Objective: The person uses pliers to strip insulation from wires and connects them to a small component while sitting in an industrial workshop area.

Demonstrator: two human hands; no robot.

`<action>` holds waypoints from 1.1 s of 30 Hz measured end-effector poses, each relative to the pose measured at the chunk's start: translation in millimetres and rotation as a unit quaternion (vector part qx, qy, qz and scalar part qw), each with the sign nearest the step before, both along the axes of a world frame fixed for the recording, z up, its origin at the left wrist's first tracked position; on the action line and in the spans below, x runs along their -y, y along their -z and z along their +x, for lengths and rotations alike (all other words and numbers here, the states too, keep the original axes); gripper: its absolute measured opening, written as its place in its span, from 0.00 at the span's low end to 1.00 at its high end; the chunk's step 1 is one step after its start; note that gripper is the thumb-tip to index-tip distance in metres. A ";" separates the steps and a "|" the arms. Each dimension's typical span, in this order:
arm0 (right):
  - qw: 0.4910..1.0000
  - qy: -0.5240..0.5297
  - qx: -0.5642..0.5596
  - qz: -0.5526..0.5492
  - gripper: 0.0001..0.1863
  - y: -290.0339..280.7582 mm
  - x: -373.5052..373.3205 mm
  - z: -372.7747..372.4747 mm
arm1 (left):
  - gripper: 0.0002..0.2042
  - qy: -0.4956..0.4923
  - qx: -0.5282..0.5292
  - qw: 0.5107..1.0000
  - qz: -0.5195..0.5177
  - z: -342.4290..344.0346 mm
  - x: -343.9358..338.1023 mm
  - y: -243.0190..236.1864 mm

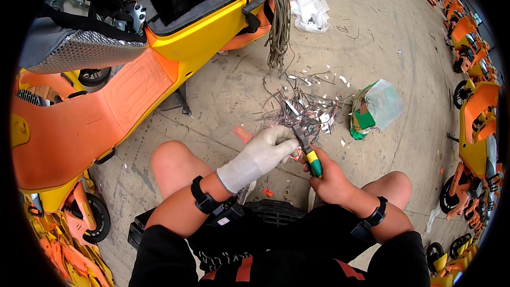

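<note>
The right hand point(330, 175), bare, is wrapped around the green and yellow handles of a pair of pliers point(309, 155), just right of the frame's middle. The left hand point(260, 154), in a pale glove, has its fingers curled toward the thumb; whether it pinches something small there, I cannot tell. The pliers lie between the two, their long axis slanting steeply from the handles at lower right to the dark head at upper left, so the head sits at the gloved fingertips while the right hand has the handle end. Whether head and glove touch is not clear. Just above them in the frame, a heap of wire scraps point(305, 107) spreads over the floor point(372, 48), with a crumpled bag point(364, 114) to its right. A yellow and orange scooter point(141, 87) fills the upper left.
</note>
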State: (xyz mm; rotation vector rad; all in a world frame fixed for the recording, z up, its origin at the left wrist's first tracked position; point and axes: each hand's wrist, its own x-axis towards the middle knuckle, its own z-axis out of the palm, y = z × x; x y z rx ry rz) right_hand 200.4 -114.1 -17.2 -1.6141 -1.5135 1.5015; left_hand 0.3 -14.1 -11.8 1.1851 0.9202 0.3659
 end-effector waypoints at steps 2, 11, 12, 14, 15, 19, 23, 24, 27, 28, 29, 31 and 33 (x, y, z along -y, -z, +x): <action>1.000 0.006 -0.001 -0.001 0.38 -1.6 0.2 -0.3 | 0.10 0.008 0.000 1.000 0.003 -1.0 -0.5 0.3; 0.999 0.026 -0.034 -0.021 0.37 -0.7 -0.3 0.7 | 0.10 -0.001 -0.029 0.997 0.076 1.0 1.4 5.2; 0.999 0.027 -0.035 -0.023 0.37 -1.3 -0.5 0.6 | 0.10 0.000 -0.035 0.996 0.076 1.1 1.2 2.0; 0.999 0.020 -0.029 -0.004 0.37 2.5 0.5 1.7 | 0.10 0.003 -0.047 0.996 0.076 0.6 1.3 -2.5; 0.999 0.017 -0.027 0.005 0.37 3.8 1.0 1.7 | 0.11 0.003 -0.049 0.996 0.081 0.1 1.8 -1.5; 1.000 0.011 -0.024 0.006 0.36 2.1 0.5 0.3 | 0.12 0.007 -0.059 0.993 0.100 -2.0 2.8 5.2; 1.000 0.010 -0.022 0.001 0.35 1.4 0.0 0.1 | 0.13 0.022 -0.073 0.992 0.102 -3.0 1.2 1.9; 1.000 0.011 -0.022 0.000 0.34 0.9 0.1 -0.3 | 0.13 0.021 -0.072 0.992 0.104 -3.3 1.3 2.6; 1.000 0.009 -0.018 -0.003 0.33 -0.7 -0.6 -1.2 | 0.12 0.014 -0.069 0.990 0.126 -3.2 3.4 3.5; 1.000 0.011 -0.020 -0.004 0.33 -0.3 -0.7 -1.2 | 0.12 0.009 -0.069 0.987 0.142 -2.6 5.1 1.0; 1.000 0.014 -0.021 -0.005 0.32 0.7 -0.5 -0.9 | 0.11 0.005 -0.069 0.985 0.158 -1.8 6.1 -1.5; 1.000 0.018 -0.024 -0.007 0.32 1.0 -0.5 -0.8 | 0.10 0.009 -0.078 0.981 0.177 -1.3 7.1 -5.7; 0.999 0.018 -0.027 -0.010 0.31 -0.4 -1.4 -1.4 | 0.10 0.011 -0.083 0.978 0.190 -1.4 7.7 -6.6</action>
